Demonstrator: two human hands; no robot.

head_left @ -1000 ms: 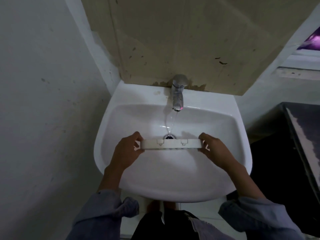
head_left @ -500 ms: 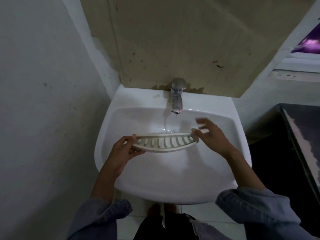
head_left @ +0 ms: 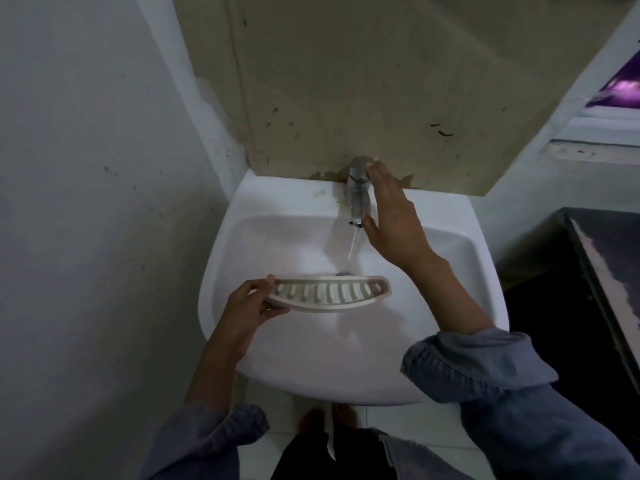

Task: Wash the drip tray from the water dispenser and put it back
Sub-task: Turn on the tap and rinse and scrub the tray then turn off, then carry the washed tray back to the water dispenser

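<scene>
The drip tray (head_left: pixel 329 294) is a curved off-white plastic piece with several slots, held level over the white sink (head_left: pixel 242 344) with its slotted face up. My left hand (head_left: pixel 251 308) grips its left end; the right end hangs free. My right hand (head_left: pixel 391 221) is up at the metal tap (head_left: pixel 358 188), fingers spread against its right side, thumb near the spout. Water (head_left: pixel 353 249) runs from the spout down to the drain (head_left: pixel 344 273) just behind the tray.
A white wall stands close on the left. Behind the sink is a stained beige wall panel (head_left: pixel 346 81). A dark cabinet or counter (head_left: pixel 602 289) sits at the right. White floor tiles and my feet (head_left: pixel 329 417) show below the sink rim.
The tray was turned from on edge to slotted face up. My right hand let go of its right end and moved up to the tap. The left hand kept its grip.
</scene>
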